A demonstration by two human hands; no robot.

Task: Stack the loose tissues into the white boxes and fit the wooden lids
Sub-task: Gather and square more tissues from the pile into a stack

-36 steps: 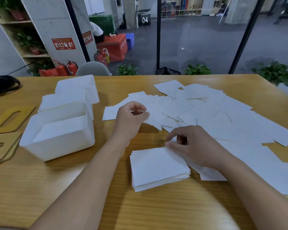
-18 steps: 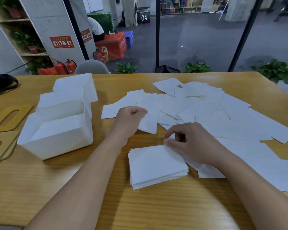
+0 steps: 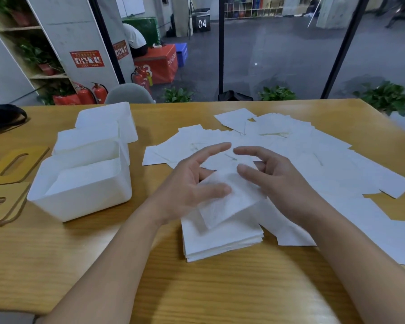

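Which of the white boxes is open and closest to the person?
The front white box, nearest the left hand: its top is open with tissues inside. The other white boxes sit behind it, farther away.

bare table (image 3: 220,288) lies open in front of the tissue stack (image 3: 222,239); between stack and the near white box (image 3: 80,195) runs a bare strip. loose tissues (image 3: 313,164) cover the right and far side; wooden lids (image 3: 12,164) crowd the left edge beside the boxes
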